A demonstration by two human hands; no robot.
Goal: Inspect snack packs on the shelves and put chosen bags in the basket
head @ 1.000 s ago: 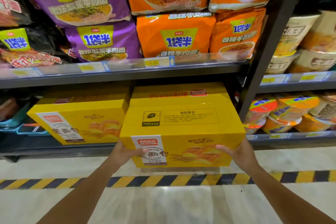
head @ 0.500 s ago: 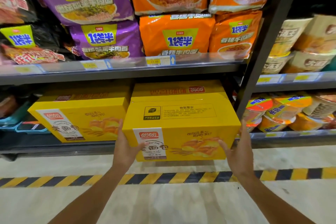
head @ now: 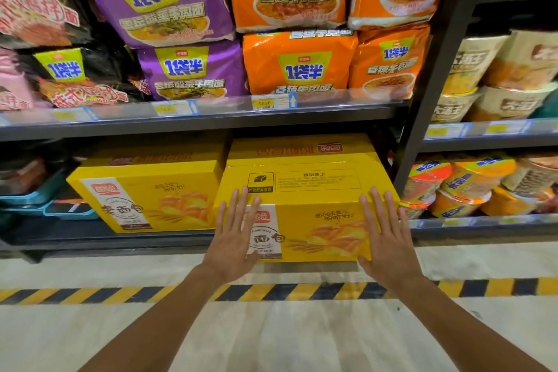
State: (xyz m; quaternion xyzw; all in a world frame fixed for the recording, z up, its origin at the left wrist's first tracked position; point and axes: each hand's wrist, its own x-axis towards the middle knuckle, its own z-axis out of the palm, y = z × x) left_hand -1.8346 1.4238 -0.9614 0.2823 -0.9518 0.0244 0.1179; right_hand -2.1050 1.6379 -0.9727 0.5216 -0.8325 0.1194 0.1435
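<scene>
Pressing flat, straight fingers (head: 373, 208) of both hands against yellow bread-printed carton (head: 314, 190) front.

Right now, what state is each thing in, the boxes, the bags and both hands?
Right yellow bread box: closed, sticking out past the shelf edge.
Left yellow bread box: closed, back on the shelf.
Noodle bags: sealed, stacked.
Left hand: fingers straight, against the box front.
Right hand: fingers straight, against the box front.

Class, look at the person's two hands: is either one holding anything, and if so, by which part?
Nothing is held. The left hand and right hand lie flat, fingers straight, against the front of the yellow box.
</scene>
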